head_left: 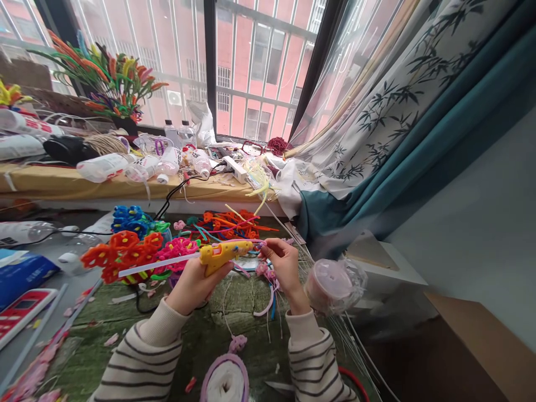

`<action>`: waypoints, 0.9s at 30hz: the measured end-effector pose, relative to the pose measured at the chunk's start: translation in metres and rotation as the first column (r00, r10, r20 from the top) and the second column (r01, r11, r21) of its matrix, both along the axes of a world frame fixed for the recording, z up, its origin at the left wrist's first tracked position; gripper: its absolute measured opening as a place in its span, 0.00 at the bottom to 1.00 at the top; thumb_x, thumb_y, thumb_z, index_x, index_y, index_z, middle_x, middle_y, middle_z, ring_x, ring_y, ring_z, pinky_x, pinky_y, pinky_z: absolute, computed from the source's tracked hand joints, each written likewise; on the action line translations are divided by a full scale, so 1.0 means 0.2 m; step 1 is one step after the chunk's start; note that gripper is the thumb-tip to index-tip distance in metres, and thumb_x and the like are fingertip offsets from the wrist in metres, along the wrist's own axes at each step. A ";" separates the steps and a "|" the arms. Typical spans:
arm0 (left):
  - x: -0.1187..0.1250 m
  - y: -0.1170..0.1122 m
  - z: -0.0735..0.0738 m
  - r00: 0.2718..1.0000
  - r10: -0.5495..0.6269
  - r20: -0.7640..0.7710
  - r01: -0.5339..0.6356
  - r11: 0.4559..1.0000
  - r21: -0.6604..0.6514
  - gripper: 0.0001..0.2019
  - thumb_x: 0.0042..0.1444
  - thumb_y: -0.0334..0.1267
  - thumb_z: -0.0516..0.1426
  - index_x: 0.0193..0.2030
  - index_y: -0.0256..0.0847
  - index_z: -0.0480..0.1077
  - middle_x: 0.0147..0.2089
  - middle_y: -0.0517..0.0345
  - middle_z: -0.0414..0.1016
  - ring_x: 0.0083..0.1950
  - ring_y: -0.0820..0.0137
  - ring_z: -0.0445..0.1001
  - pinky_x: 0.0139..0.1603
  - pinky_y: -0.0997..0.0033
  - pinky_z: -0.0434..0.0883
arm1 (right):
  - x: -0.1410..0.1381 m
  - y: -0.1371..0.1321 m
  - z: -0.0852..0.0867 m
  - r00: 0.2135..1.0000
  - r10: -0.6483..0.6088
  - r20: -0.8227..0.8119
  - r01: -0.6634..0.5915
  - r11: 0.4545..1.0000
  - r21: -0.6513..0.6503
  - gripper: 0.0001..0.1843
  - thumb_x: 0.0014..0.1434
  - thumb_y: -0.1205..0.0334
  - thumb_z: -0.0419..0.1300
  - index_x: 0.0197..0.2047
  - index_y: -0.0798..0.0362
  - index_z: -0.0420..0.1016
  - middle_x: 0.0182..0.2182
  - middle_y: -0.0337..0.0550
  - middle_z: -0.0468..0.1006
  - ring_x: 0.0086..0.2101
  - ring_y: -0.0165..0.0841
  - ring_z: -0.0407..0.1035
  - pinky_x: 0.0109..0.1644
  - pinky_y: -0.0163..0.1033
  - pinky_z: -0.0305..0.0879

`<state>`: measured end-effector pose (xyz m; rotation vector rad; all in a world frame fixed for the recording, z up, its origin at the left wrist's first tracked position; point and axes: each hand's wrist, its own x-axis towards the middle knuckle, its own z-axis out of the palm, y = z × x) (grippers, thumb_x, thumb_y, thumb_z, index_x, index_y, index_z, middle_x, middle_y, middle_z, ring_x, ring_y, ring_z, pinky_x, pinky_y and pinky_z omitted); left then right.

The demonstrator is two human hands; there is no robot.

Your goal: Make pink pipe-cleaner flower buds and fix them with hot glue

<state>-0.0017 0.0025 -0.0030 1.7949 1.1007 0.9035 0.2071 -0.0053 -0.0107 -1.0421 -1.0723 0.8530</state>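
Left hand (195, 287) is gripping a yellow hot glue gun (224, 255) up over the mat, white glue stick (159, 264) poking out the back — right hand (285, 268) is pinching a pink pipe-cleaner bit (262, 244) at the nozzle — orange pipe-cleaner flowers (123, 257) are piling up just beyond.

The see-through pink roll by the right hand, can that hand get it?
Probably yes. The right hand is close to the plastic-wrapped pink roll, and nothing seems to be between them. But it seems to be pinching a small pink piece at the yellow hot glue gun, so it would need to let go first.
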 end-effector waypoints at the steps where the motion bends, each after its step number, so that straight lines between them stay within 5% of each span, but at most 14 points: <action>1: 0.00 0.00 0.00 1.000 0.003 -0.005 -0.003 1.000 -0.001 0.14 0.57 0.49 0.57 0.38 0.39 0.70 0.09 0.70 0.58 0.08 0.75 0.56 0.08 0.77 0.53 | 0.00 0.00 0.00 1.000 0.002 0.000 -0.002 1.000 0.001 0.11 0.49 0.53 0.68 0.31 0.51 0.76 0.23 0.38 0.77 0.24 0.34 0.72 0.31 0.39 0.68; 27: -0.01 0.00 0.00 0.999 0.011 0.046 -0.012 1.000 0.021 0.12 0.56 0.48 0.59 0.38 0.40 0.72 0.10 0.70 0.59 0.10 0.75 0.57 0.10 0.75 0.52 | 0.01 -0.01 0.02 1.000 -0.012 0.005 0.012 1.000 -0.004 0.12 0.50 0.52 0.67 0.31 0.51 0.76 0.22 0.38 0.76 0.24 0.34 0.71 0.32 0.39 0.68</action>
